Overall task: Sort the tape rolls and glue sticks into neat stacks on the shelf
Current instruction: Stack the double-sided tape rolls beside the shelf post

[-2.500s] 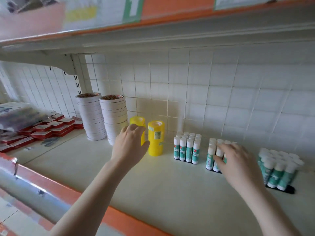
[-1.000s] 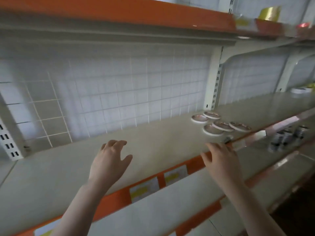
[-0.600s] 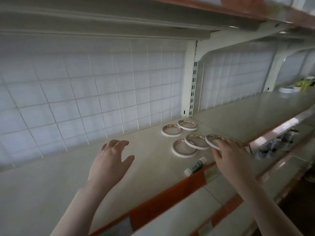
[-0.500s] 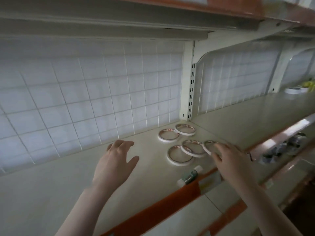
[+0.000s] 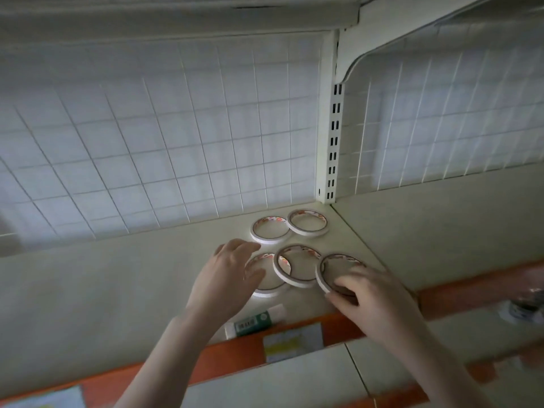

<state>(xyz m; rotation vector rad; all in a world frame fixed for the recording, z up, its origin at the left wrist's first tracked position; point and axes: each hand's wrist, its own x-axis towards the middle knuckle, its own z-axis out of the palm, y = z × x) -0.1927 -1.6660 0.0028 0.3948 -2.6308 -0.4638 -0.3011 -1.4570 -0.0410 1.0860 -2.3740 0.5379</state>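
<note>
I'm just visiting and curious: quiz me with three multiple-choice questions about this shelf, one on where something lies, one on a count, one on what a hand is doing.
1. Where does the green-and-white glue stick lie?
A. by the shelf's front edge
B. against the wire grid
C. inside a tape roll

2. How many thin white tape rolls lie on the cream shelf?
A. three
B. five
C. eight

3. What is the right hand doing?
A. hanging idle
B. pointing at the grid
C. gripping the rightmost tape roll

Answers:
1 A, it lies flat beside the orange front strip.
2 B, two behind, three in front.
3 C, its fingers curl over that roll's rim.
</note>
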